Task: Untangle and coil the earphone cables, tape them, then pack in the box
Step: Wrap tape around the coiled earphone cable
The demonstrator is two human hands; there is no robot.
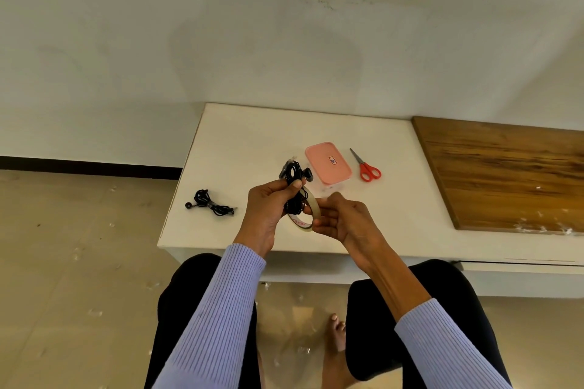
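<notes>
**Over a low white table: earphones and tape in hand**

On the left of the room, a tan floor [63,262] runs up to a dark skirting strip [88,166] under a pale, stained wall [252,25]; small clear scraps lie scattered on the floor. The white table [252,136] stands with its left edge free and floor open beside it, and its back edge against the wall.

Near the table's left front corner lies a bundle of black earphones [210,203], well apart from everything else. Above the front edge, the left hand [268,211] has its fingers and thumb curled round a second coil of black earphone cable [295,180], held up off the surface. Just beside it the right hand [339,221] pinches a roll of tape [308,215] between thumb and fingers (the roll stands on edge, touching the cable). Both sleeves are lilac ribbed knit.

Behind the hands sits a pink box [328,161], lid on, and just right of it red-handled scissors [366,166], blades shut, pointing away. Farther right a wooden board [505,174] covers the table's surface out to the frame edge, with white flecks along its near edge.
</notes>
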